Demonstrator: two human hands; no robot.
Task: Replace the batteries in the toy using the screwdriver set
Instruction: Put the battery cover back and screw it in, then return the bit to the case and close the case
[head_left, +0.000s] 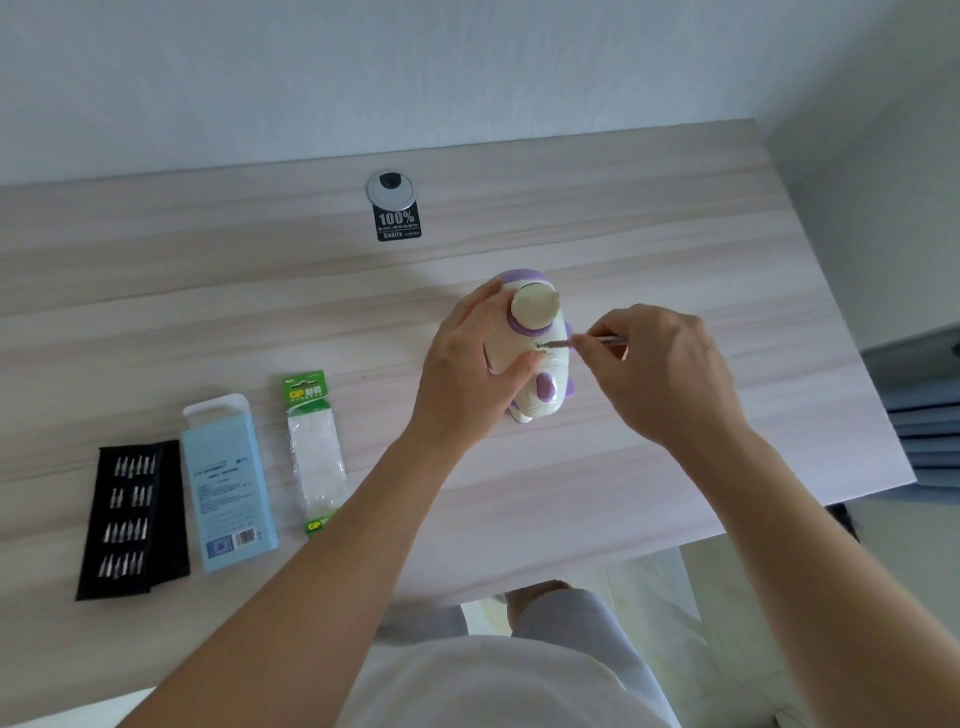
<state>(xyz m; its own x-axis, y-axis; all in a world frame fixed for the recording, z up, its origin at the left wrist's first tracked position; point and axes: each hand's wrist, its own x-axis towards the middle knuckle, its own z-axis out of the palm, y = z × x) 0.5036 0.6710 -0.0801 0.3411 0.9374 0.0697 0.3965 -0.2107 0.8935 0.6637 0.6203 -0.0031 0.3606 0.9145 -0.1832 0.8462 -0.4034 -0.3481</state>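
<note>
cream toy (535, 358), purple patches, lying sideways

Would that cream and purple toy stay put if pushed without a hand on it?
Probably not: the toy looks rounded, apt to rock or roll, perhaps why the left hand grips it. Its smooth plastic shell likely feels stiff and somewhat slippery.

The pale wood-grain tabletop (156, 312) carries a black bit tray (132, 519) at its near left, a light blue box (228, 483) just beside it, then a green-topped battery pack (316, 452). The white-and-purple toy (550, 374) rests right of centre. A round silver cable grommet (391, 187) and a black label (397, 222) sit near the far edge.
</note>
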